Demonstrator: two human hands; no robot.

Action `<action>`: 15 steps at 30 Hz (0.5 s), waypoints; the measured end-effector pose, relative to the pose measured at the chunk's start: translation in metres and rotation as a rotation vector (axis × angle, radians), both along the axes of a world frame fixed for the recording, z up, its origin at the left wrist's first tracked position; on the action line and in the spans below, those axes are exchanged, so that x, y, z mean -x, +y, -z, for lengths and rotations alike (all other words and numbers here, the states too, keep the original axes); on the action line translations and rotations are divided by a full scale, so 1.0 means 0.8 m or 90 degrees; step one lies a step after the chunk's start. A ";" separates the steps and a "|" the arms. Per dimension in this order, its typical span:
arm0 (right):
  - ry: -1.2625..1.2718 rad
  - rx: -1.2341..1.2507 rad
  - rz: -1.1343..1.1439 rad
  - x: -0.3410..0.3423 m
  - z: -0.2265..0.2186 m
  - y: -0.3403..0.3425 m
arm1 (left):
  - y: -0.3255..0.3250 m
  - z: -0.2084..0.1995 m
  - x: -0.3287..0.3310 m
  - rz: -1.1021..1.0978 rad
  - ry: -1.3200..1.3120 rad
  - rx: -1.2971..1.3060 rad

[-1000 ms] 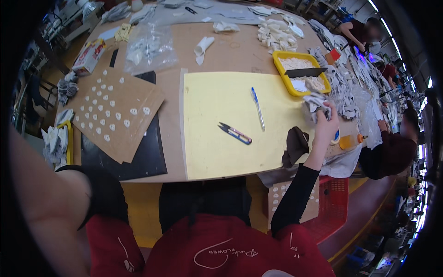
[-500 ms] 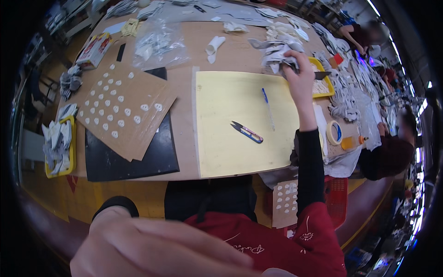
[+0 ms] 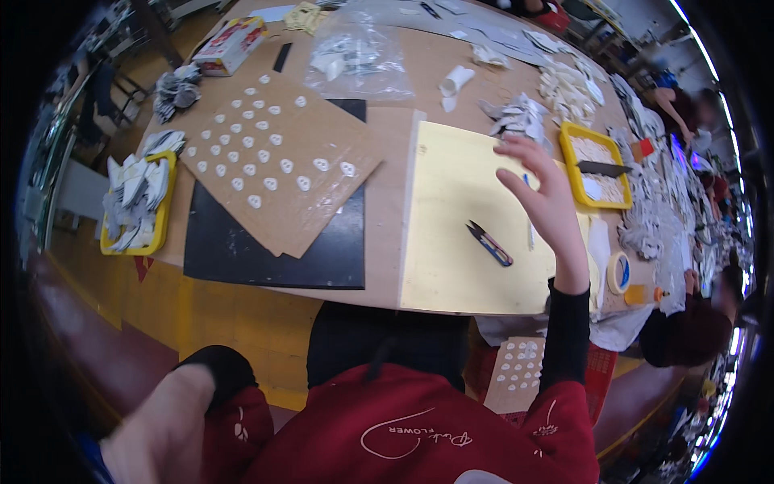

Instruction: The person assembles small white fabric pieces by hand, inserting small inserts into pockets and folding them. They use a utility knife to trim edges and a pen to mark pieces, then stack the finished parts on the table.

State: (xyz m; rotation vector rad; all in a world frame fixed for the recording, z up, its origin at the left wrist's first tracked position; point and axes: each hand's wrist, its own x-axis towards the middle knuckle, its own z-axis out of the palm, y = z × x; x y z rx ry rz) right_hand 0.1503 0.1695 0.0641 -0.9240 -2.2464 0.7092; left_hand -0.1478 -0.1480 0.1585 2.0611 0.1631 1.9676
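Observation:
My right hand (image 3: 550, 198) is raised over the right part of a pale yellow sheet (image 3: 447, 242), its thumb and fingers apart and nothing between them. Just beyond the fingertips lies a heap of grey and white fabric pieces (image 3: 518, 117). A blue pen (image 3: 530, 232) is partly covered by that hand, and thread snips (image 3: 489, 244) with dark blades rest on the sheet. My left hand (image 3: 153, 431) is low at the lower left, away from the table and blurred; its fingers cannot be made out.
Cardboard (image 3: 278, 161) with rows of small white patches lies on a black mat (image 3: 242, 258). Yellow trays stand left (image 3: 165, 218) and right (image 3: 571, 165), the right one with a dark divider. Tape (image 3: 618, 273) and an orange bottle (image 3: 641, 294) sit near co-workers at right.
My right hand has let go of the grey and white fabric pieces and drawn back from them, its fingers opening. My left hand has moved down and left. The view has shifted left.

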 end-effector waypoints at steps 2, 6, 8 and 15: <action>0.031 0.102 -0.054 0.020 0.008 -0.010 | 0.039 0.033 0.014 0.007 -0.082 0.034; 0.079 0.374 -0.085 0.049 0.046 -0.010 | 0.117 0.136 0.036 -0.512 -0.361 0.439; 0.207 0.520 -0.065 0.091 0.071 -0.010 | 0.133 0.184 0.064 -0.563 -0.446 0.645; 0.316 0.717 -0.011 0.198 0.156 0.024 | 0.151 0.273 0.073 -0.536 -0.459 0.552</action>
